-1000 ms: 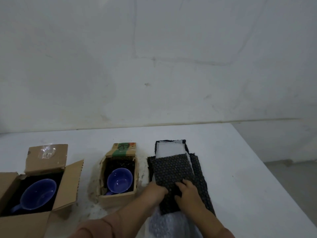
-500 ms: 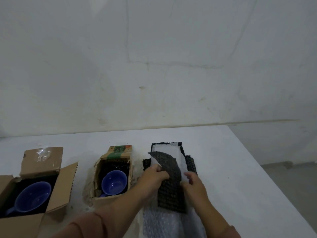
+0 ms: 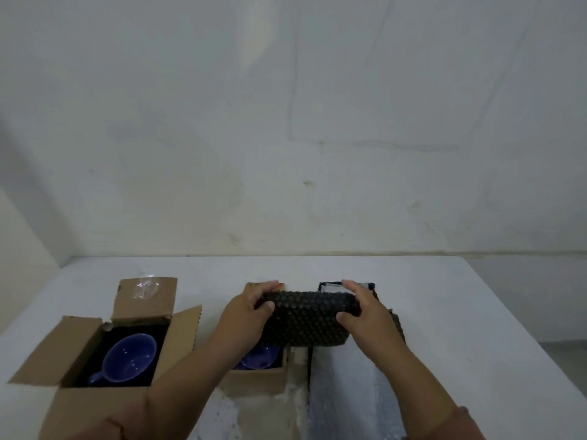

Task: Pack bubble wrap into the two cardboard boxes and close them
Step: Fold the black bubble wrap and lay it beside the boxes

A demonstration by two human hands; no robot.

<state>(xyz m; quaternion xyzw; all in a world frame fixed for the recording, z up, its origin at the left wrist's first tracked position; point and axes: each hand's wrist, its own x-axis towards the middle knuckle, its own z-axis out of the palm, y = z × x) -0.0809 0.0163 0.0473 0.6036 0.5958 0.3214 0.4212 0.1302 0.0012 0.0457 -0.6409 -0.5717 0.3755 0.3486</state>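
Note:
I hold a black bubble wrap sheet [image 3: 306,319] stretched sideways in the air, my left hand [image 3: 246,319] gripping its left end and my right hand [image 3: 368,315] its right end. It hangs over the far right part of the small open cardboard box [image 3: 257,377], where a blue cup [image 3: 259,358] partly shows. The larger open cardboard box [image 3: 98,396] at the left holds a blue mug [image 3: 128,357] on black lining. More bubble wrap [image 3: 346,395], clear and black, lies under my right forearm.
The white table [image 3: 444,300] meets a bare wall at the back; its right edge drops to the floor. The large box's flaps [image 3: 146,298] stand open, one with clear tape on it.
I lifted the black sheet off the stack, turned it sideways and carried it left over the small box. The camera view shifted, so the boxes appear further right.

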